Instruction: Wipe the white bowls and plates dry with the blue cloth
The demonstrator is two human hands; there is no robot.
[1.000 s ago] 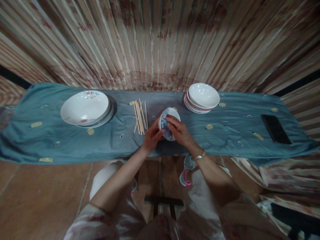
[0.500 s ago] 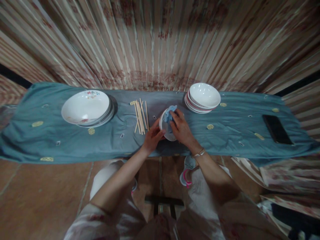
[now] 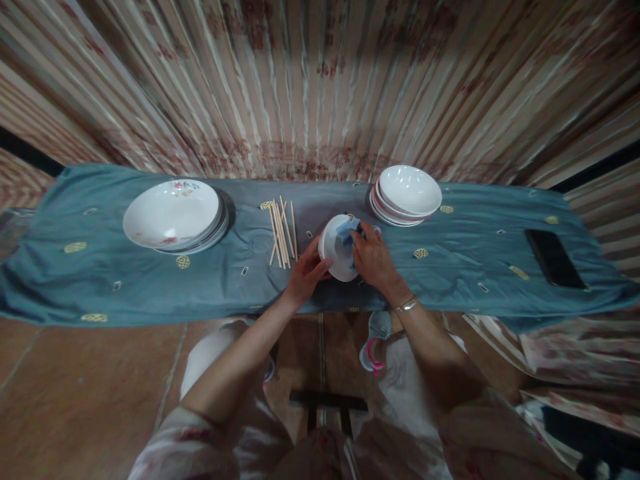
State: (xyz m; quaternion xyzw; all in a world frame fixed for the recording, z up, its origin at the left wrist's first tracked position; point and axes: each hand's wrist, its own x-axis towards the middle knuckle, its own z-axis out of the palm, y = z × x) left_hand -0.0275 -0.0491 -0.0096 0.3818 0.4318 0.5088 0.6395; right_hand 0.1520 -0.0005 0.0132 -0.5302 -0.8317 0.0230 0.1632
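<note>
A small white bowl (image 3: 343, 261) is tilted above the near middle of the table. My left hand (image 3: 306, 272) grips its left side, the thumb over the near rim and the other fingers mostly hidden beneath. My right hand (image 3: 374, 259) is closed on a blue cloth (image 3: 346, 230) and presses it against the inside of the bowl near its far right rim. Left of the bowl lie several wooden chopsticks (image 3: 283, 233), loosely bunched. Behind and to the right stands a stack of white bowls (image 3: 410, 191).
A stack of large white plates (image 3: 167, 217) with flower patterns stands on the left. At the far right lies a black phone (image 3: 554, 259). The blue-green tablecloth (image 3: 450, 293) covers a narrow table, and a pleated curtain (image 3: 310, 87) hangs behind it.
My right hand has shifted slightly right and down, rubbing the cloth along the bowl's inside toward the right rim. My left hand and the bowl have barely moved.
</note>
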